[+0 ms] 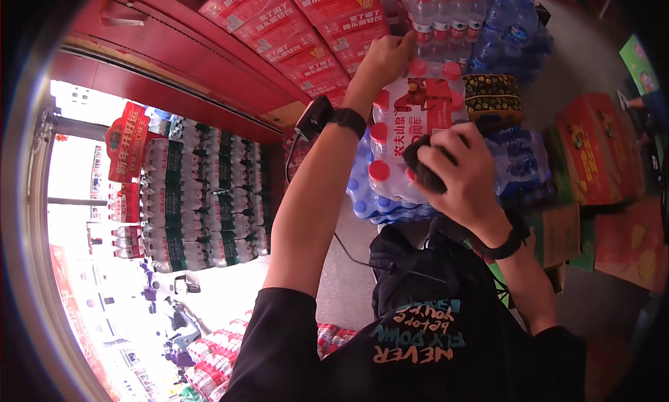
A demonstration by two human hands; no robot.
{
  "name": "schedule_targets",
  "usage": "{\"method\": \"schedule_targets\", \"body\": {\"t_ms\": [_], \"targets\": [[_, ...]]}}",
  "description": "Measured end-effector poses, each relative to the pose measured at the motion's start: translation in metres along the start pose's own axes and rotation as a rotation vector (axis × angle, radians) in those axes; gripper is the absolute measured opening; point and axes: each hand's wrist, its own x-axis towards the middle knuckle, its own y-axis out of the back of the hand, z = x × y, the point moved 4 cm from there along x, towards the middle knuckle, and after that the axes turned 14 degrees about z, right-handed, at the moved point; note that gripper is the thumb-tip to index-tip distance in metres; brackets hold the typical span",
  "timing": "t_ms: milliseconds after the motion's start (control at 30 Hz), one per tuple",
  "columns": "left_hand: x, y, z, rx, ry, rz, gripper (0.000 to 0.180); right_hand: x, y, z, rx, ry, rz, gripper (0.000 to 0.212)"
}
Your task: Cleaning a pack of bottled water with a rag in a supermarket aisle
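Observation:
My left hand point(385, 62) reaches forward with its fingers curled at the edge of a shrink-wrapped pack of clear bottles with red caps point(442, 15). What those fingers grip, if anything, is hidden. Closer to me, my right hand point(463, 172) is closed around a black, soft-looking bundle point(426, 166); its exact kind does not show. It is held over a pack of large red-capped bottles point(401, 134) in white and red wrap. That pack lies on blue-wrapped bottles point(390, 212).
Red cartons point(313, 26) are stacked ahead on the left. A dark patterned round tin point(493, 99) and more blue-wrapped bottles point(512, 33) stand to the right. Red boxes point(596, 148) are further right. Stacked bottle packs point(202, 193) line the left, by a bright doorway. A thin cable point(348, 254) hangs near my left arm.

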Motion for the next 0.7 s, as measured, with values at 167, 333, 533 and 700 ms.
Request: {"method": "schedule_targets", "body": {"t_ms": [167,333,533,700], "targets": [[-0.001,-0.001,0.004,0.163,-0.223,-0.023,0.039,-0.031,-0.009,-0.025,-0.101,0.181,0.003,0.040],[0.000,-0.006,-0.002,0.358,-0.398,-0.073,0.037,-0.068,-0.028,-0.034,-0.096,0.363,0.063,0.032],[0.001,-0.006,-0.003,0.366,-0.577,-0.012,0.030,-0.120,-0.060,-0.044,-0.202,0.477,-0.050,0.010],[-0.001,-0.010,0.005,0.228,-0.514,-0.051,0.028,-0.140,-0.062,-0.042,-0.330,0.405,-0.114,0.015]]}}
